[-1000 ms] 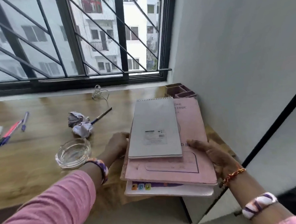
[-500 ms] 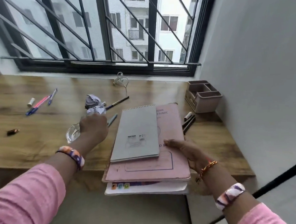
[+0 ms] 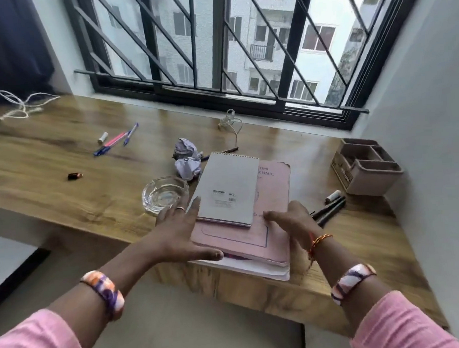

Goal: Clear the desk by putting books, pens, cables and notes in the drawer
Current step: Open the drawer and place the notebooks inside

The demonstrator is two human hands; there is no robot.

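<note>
A stack of books lies at the desk's front edge: a grey spiral notepad (image 3: pixel 229 189) on a pink book (image 3: pixel 276 198), with a white book (image 3: pixel 257 269) underneath. My left hand (image 3: pixel 180 229) touches the stack's left side, fingers straight and thumb along the front edge. My right hand (image 3: pixel 289 218) rests with stretched fingers on the pink cover's right part. Two crumpled notes (image 3: pixel 186 161) lie behind the stack. Blue and pink pens (image 3: pixel 115 140) lie at the far left, black pens (image 3: pixel 328 211) to the right. A white cable (image 3: pixel 231 123) sits near the window.
A glass ashtray (image 3: pixel 165 194) stands just left of the stack. A pink desk organizer (image 3: pixel 366 172) is against the right wall. Another white cable (image 3: pixel 22 105), a white cap (image 3: pixel 103 137) and a small brown item (image 3: pixel 75 176) lie on the wooden desk (image 3: pixel 64 187).
My left hand came back from the crumpled notes to the stack's left edge. My right hand stayed on the pink book. The view swung left.
</note>
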